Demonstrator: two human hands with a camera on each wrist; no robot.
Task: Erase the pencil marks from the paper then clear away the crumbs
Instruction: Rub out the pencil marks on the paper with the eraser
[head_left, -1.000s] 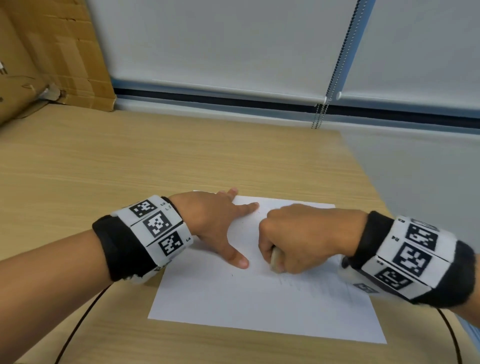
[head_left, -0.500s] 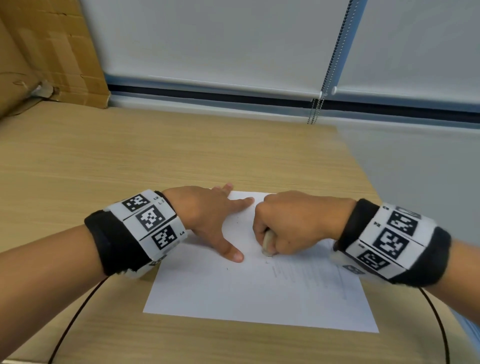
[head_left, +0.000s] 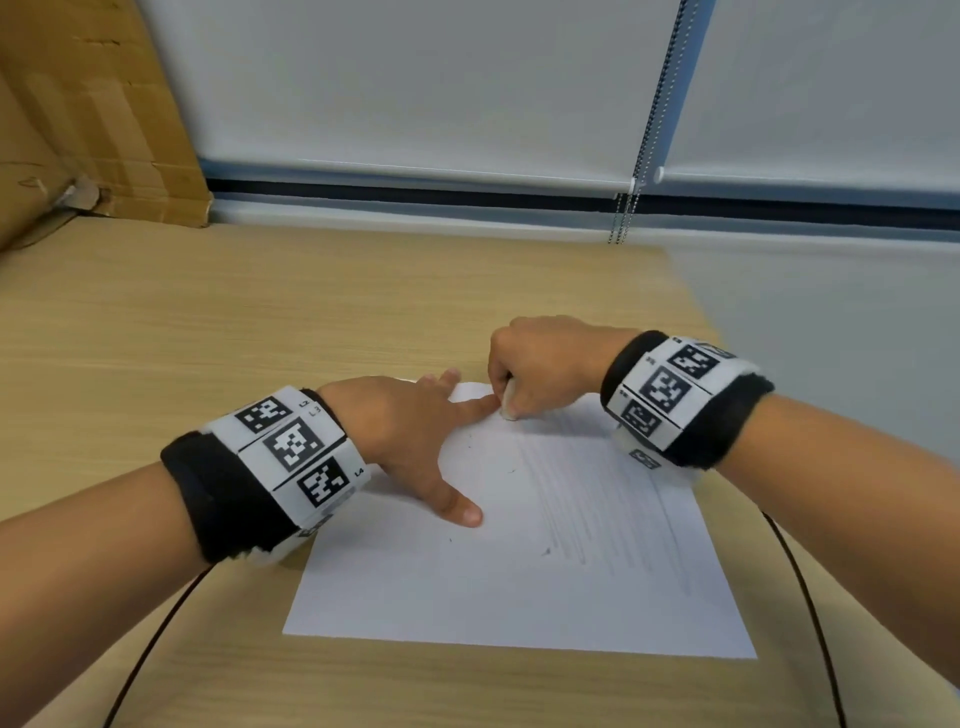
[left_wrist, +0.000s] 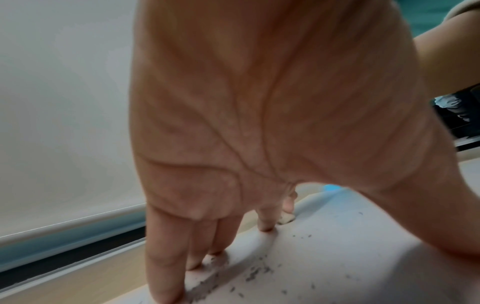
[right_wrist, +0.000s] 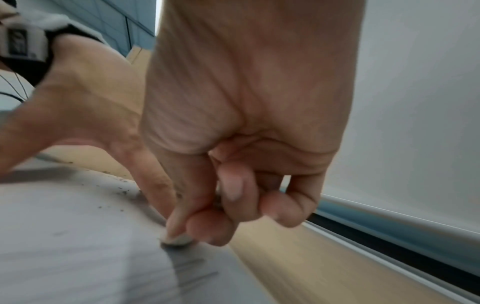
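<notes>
A white sheet of paper (head_left: 467, 582) lies on the wooden desk (head_left: 208, 332), with faint pencil lines (head_left: 597, 499) down its right half. My left hand (head_left: 415, 431) lies flat, fingers spread, pressing the paper's far left part. My right hand (head_left: 540, 364) grips a whitish eraser (head_left: 508, 405) in curled fingers at the sheet's far edge, its tip on the paper beside my left forefinger. The right wrist view shows the eraser (right_wrist: 176, 239) touching the paper (right_wrist: 64, 236). Dark crumbs (left_wrist: 254, 273) lie near my left fingers (left_wrist: 166, 257).
A cardboard box (head_left: 78, 119) stands at the desk's far left corner. A blind with a bead chain (head_left: 631, 208) hangs behind the desk. The desk's right edge (head_left: 696, 312) runs close to my right wrist. Thin black cables (head_left: 156, 639) trail from both wristbands.
My right hand with the eraser has slid away from me, from the middle of the sheet to its far edge. The left hand stays pressed on the paper.
</notes>
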